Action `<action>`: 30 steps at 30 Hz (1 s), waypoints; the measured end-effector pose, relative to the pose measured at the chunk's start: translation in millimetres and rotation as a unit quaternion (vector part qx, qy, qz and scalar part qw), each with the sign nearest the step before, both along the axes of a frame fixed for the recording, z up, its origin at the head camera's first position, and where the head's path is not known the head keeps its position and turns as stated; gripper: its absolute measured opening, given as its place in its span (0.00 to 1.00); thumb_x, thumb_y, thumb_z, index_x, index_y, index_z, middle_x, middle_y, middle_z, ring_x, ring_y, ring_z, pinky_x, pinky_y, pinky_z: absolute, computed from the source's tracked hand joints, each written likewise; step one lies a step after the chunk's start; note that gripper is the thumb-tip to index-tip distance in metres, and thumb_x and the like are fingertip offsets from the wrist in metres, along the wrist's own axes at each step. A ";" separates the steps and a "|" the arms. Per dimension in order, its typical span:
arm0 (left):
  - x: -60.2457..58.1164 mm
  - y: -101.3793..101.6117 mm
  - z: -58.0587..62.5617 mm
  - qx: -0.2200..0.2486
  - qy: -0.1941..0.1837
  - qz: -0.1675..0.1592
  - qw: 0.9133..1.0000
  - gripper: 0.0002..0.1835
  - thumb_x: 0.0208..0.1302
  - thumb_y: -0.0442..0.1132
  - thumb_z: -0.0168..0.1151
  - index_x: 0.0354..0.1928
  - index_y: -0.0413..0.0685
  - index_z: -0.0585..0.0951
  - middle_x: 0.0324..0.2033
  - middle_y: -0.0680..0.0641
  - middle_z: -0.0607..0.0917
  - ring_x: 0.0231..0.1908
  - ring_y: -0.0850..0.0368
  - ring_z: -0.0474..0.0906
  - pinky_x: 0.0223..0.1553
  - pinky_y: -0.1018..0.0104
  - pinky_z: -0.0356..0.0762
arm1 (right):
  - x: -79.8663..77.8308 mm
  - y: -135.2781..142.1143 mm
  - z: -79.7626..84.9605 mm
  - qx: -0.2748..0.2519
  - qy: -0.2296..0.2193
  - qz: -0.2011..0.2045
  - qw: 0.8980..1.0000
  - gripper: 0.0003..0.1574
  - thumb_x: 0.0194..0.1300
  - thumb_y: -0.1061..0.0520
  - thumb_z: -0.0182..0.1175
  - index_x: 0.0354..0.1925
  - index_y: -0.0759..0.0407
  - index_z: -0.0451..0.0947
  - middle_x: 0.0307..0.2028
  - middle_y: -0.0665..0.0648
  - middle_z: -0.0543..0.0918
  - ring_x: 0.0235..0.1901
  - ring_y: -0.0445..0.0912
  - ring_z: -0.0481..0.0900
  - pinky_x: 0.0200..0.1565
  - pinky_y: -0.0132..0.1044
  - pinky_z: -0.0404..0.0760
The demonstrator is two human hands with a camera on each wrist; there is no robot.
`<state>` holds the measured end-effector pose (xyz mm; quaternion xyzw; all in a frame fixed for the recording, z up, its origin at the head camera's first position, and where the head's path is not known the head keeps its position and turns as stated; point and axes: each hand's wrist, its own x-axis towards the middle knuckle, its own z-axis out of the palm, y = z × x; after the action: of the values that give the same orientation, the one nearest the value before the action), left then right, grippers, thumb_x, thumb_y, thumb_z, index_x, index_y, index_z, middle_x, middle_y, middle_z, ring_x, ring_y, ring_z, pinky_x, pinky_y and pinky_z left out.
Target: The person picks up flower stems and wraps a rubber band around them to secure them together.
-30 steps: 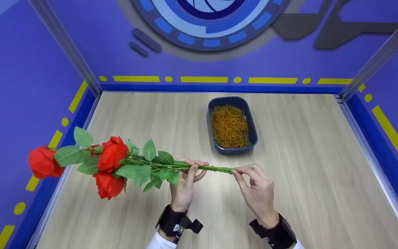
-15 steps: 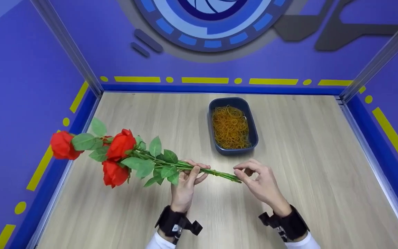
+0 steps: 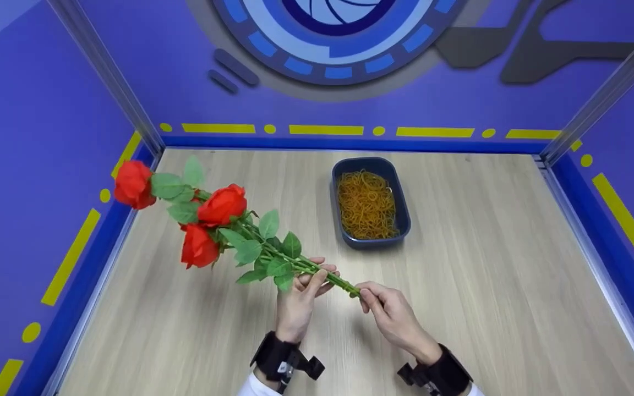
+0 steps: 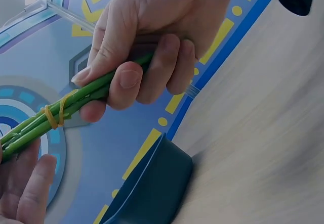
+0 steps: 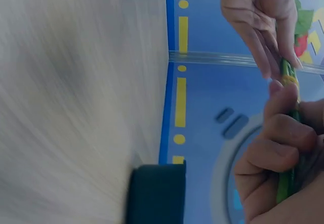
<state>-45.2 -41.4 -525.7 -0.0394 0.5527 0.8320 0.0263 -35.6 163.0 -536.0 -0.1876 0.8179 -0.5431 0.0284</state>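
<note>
A bunch of red roses (image 3: 223,205) with green leaves slants above the table in the head view, blooms at the upper left and stems toward the lower right. My left hand (image 3: 298,308) grips the stems (image 4: 83,98) midway, thumb on top and fingers curled beneath. At the cut ends, my right hand (image 3: 394,316) holds the stems with curled fingers, which hide the tips. A yellow rubber band (image 4: 55,114) is wound round the stems between the two hands, plain in the left wrist view.
Behind the hands, a dark blue tub (image 3: 375,242) holds a heap of yellow-brown rubber bands (image 3: 366,204). The light wooden table (image 3: 515,264) is bounded by blue panels (image 3: 317,113) at the back and both sides.
The blooms have swung up and to the right, so the bunch slants more steeply. My right hand came off the stem ends, then moved down and took hold of them again.
</note>
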 end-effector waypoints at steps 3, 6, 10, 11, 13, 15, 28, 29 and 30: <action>2.2 3.5 0.6 -0.004 -0.005 0.015 1.000 0.23 0.75 0.34 0.65 0.64 0.28 0.70 0.46 0.41 0.93 0.49 0.55 0.91 0.57 0.58 0.91 | 5.7 -5.8 -4.4 -0.026 0.000 -0.025 0.999 0.14 0.84 0.58 0.51 0.44 0.55 0.84 0.24 0.52 0.78 0.25 0.31 0.69 0.29 0.25 0.71; 5.1 9.3 0.0 0.007 0.000 0.043 0.999 0.23 0.73 0.33 0.66 0.62 0.28 0.71 0.46 0.35 0.92 0.47 0.53 0.92 0.55 0.55 0.92 | 10.3 -12.0 -7.8 -0.052 -0.014 -0.046 0.998 0.15 0.84 0.59 0.50 0.45 0.58 0.84 0.25 0.54 0.77 0.26 0.33 0.71 0.30 0.26 0.73; 8.8 16.9 -3.0 0.034 0.013 0.085 0.996 0.17 0.69 0.28 0.69 0.55 0.31 0.75 0.43 0.33 0.92 0.43 0.52 0.93 0.51 0.54 0.93 | 14.9 -20.5 -11.7 -0.080 -0.041 -0.060 0.994 0.16 0.84 0.59 0.49 0.45 0.63 0.84 0.25 0.57 0.77 0.24 0.34 0.68 0.29 0.25 0.71; 9.3 17.9 -4.0 0.037 0.019 0.094 0.995 0.16 0.68 0.27 0.69 0.52 0.32 0.76 0.42 0.35 0.93 0.42 0.52 0.93 0.50 0.54 0.93 | 15.9 -22.4 -12.4 -0.086 -0.049 -0.059 0.993 0.17 0.85 0.58 0.49 0.46 0.65 0.83 0.25 0.58 0.77 0.23 0.34 0.67 0.28 0.24 0.69; 9.7 18.5 -6.0 0.041 0.030 0.109 0.993 0.13 0.67 0.26 0.70 0.49 0.34 0.77 0.39 0.42 0.94 0.40 0.53 0.93 0.47 0.55 0.94 | 17.6 -25.5 -13.6 -0.098 -0.067 -0.054 0.991 0.19 0.85 0.57 0.48 0.48 0.67 0.83 0.27 0.60 0.78 0.21 0.33 0.64 0.25 0.22 0.67; 9.3 17.1 -7.0 0.040 0.046 0.115 0.992 0.11 0.67 0.26 0.69 0.48 0.33 0.78 0.36 0.47 0.94 0.39 0.54 0.93 0.45 0.57 0.94 | 18.9 -27.2 -14.1 -0.110 -0.091 -0.048 0.988 0.19 0.85 0.56 0.48 0.51 0.68 0.83 0.28 0.62 0.80 0.18 0.32 0.62 0.22 0.20 0.65; -6.4 -33.6 -5.6 -0.054 -0.017 0.078 0.995 0.13 0.68 0.25 0.67 0.51 0.26 0.79 0.33 0.54 0.91 0.33 0.63 0.89 0.32 0.67 0.93 | 3.3 16.6 -23.1 -0.022 0.035 -0.092 0.995 0.21 0.72 0.64 0.66 0.61 0.64 0.81 0.51 0.63 0.89 0.42 0.40 0.87 0.46 0.34 0.90; -8.2 -39.0 -6.4 -0.069 -0.025 0.075 0.994 0.15 0.68 0.25 0.67 0.53 0.25 0.78 0.33 0.54 0.90 0.33 0.64 0.88 0.31 0.69 0.92 | 0.6 24.1 -24.8 0.000 0.063 -0.102 0.993 0.23 0.69 0.65 0.68 0.62 0.63 0.81 0.53 0.62 0.88 0.44 0.42 0.87 0.49 0.34 0.90; -9.4 -44.2 -7.0 -0.086 -0.033 0.070 0.993 0.16 0.68 0.25 0.67 0.55 0.23 0.78 0.33 0.54 0.90 0.32 0.65 0.88 0.31 0.70 0.91 | -1.9 31.8 -26.3 0.023 0.086 -0.113 0.990 0.26 0.67 0.64 0.70 0.63 0.62 0.80 0.54 0.61 0.88 0.46 0.45 0.87 0.51 0.36 0.89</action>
<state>-54.7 -85.6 -532.7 -0.1075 0.6168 0.7796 -0.0170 -37.5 194.8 -562.3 -0.1391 0.8456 -0.5057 -0.0991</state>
